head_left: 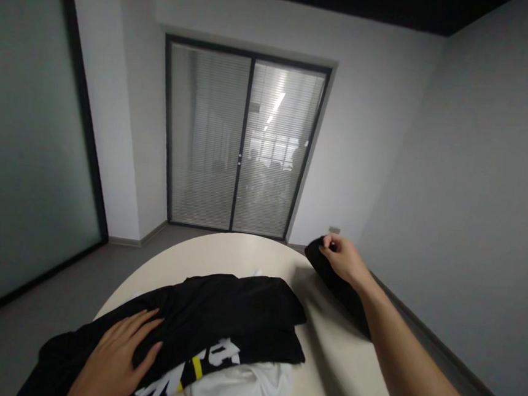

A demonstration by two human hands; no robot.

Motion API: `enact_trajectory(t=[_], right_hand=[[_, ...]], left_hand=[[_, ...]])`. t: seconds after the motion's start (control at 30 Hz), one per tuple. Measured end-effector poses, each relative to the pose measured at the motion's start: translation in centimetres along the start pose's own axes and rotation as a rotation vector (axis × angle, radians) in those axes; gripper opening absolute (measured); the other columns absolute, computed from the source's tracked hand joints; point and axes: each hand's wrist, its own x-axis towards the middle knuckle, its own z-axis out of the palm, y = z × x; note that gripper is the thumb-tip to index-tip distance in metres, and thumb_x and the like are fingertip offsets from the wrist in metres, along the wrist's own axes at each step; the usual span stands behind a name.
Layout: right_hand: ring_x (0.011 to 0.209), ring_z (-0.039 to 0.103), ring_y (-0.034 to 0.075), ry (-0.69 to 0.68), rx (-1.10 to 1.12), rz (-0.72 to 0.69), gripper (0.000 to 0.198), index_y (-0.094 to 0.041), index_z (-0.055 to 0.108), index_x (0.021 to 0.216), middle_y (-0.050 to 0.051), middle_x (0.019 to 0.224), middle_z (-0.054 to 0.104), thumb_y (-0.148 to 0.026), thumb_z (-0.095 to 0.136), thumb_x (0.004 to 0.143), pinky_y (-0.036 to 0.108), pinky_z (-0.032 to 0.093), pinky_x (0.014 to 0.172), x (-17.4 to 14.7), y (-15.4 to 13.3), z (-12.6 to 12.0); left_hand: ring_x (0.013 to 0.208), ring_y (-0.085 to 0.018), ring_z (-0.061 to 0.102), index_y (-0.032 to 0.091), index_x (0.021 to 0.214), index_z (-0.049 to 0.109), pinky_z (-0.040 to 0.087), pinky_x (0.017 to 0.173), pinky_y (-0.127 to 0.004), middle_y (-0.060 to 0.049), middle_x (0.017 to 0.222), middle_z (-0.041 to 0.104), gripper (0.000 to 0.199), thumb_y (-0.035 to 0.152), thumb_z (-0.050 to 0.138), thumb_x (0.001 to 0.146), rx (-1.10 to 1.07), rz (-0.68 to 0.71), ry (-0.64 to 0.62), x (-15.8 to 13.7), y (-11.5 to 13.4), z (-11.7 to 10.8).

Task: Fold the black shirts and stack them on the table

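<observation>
"Tabletop (222, 253), round and cream: what crowds it?"

"A black printed garment (231, 306) takes up the near left and middle. White fabric (247, 390) shows along its near edge, and a white scrap (257, 274) peeks out past its far edge. At right, a black cloth piece (334, 284) rises by the rim, with cream surface and a shadow (320, 344) between it and the garment; whether the two join, I can't tell."

"Beyond that?"

"A framed glass partition (204, 137) with blinds at the far side, a frosted panel (28, 140) at left, a plain wall (479, 167) at right."

"How does the garment lie?"

"Its long axis slants from near left to far right, the blunt, layered end pointing right. White-and-yellow lettering (225, 352) follows that slant."

"And the hands?"

"The left hand (116, 348) rests palm down, fingers slightly spread, covering part of the garment and gripping nothing visible. The right hand (340, 254) pinches the black cloth piece's far end; its forearm (400, 333) partly hides that piece."
</observation>
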Motion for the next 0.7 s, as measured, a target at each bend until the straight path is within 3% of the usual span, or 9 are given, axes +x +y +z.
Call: enact_trajectory(t=[0.17, 0.23, 0.33, 0.43, 0.53, 0.63, 0.7], right_hand=[[0.088, 0.063, 0.017, 0.330, 0.273, -0.367, 0.016, -0.021, 0.064, 0.094, 0.003, 0.093, 0.067, -0.033, 0.055, 0.087, 0.031, 0.049, 0.083, 1.6, -10.1, -4.9], [0.110, 0.061, 0.021, 0.279, 0.274, -0.504, 0.030, -0.025, 0.063, 0.117, 0.004, 0.118, 0.065, -0.034, 0.057, 0.089, 0.037, 0.047, 0.099, 1.4, -13.2, -6.5], [0.137, 0.043, 0.025, 0.143, 0.259, -0.657, 0.054, -0.028, 0.044, 0.144, 0.003, 0.148, 0.046, -0.033, 0.056, 0.092, 0.044, 0.038, 0.113, 0.9, -16.5, -7.7], [0.150, 0.018, 0.025, 0.091, 0.250, -0.788, 0.070, -0.024, 0.022, 0.155, 0.002, 0.163, 0.021, -0.029, 0.054, 0.093, 0.048, 0.022, 0.122, 0.6, -19.3, -8.0], [0.152, 0.007, 0.023, 0.057, 0.216, -0.904, 0.073, -0.017, 0.013, 0.157, 0.003, 0.166, 0.009, -0.022, 0.050, 0.094, 0.043, 0.009, 0.126, 0.7, -22.9, -8.2], [0.151, 0.000, 0.025, 0.103, 0.161, -0.993, 0.069, -0.026, 0.023, 0.155, -0.006, 0.165, 0.011, -0.031, 0.053, 0.093, 0.039, 0.009, 0.125, 1.0, -27.1, -8.4], [0.149, -0.006, 0.028, 0.151, 0.163, -1.036, 0.065, -0.028, 0.027, 0.153, -0.011, 0.164, 0.013, -0.042, 0.049, 0.093, 0.042, 0.009, 0.124, 1.4, -29.6, -8.5]], left_hand=[[0.119, -0.028, 0.062, 0.028, 0.123, 0.066, 0.049, 0.103, -0.044, -0.005, 0.131, 0.066, 0.044, 0.053, 0.051, 0.090, -0.046, -0.047, -0.014, 0.1, -0.1, 0.0], [0.124, -0.029, 0.059, 0.029, 0.131, 0.060, 0.045, 0.107, -0.048, -0.005, 0.137, 0.062, 0.048, 0.052, 0.052, 0.090, -0.077, -0.063, -0.019, 0.3, 0.0, -0.2], [0.136, -0.031, 0.046, 0.031, 0.148, 0.040, 0.034, 0.115, -0.054, -0.007, 0.150, 0.048, 0.064, 0.052, 0.054, 0.089, -0.223, -0.088, -0.021, 1.0, 1.5, -1.5], [0.146, -0.033, 0.030, 0.031, 0.158, 0.004, 0.028, 0.117, -0.054, -0.011, 0.162, 0.025, 0.093, 0.065, 0.053, 0.087, -0.586, -0.123, -0.089, 2.0, 5.1, -3.7], [0.149, -0.034, 0.017, 0.028, 0.152, -0.025, 0.022, 0.119, -0.055, -0.014, 0.165, 0.009, 0.128, 0.081, 0.058, 0.072, -0.984, -0.086, -0.247, 3.5, 10.1, -5.1], [0.150, -0.034, 0.012, 0.027, 0.147, -0.035, 0.016, 0.120, -0.055, -0.016, 0.165, 0.004, 0.138, 0.082, 0.063, 0.067, -1.217, -0.052, -0.327, 5.4, 14.9, -5.4], [0.151, -0.033, 0.013, 0.026, 0.147, -0.035, 0.016, 0.120, -0.055, -0.016, 0.165, 0.010, 0.138, 0.070, 0.071, 0.071, -1.253, -0.089, -0.383, 6.1, 17.5, -5.9]])
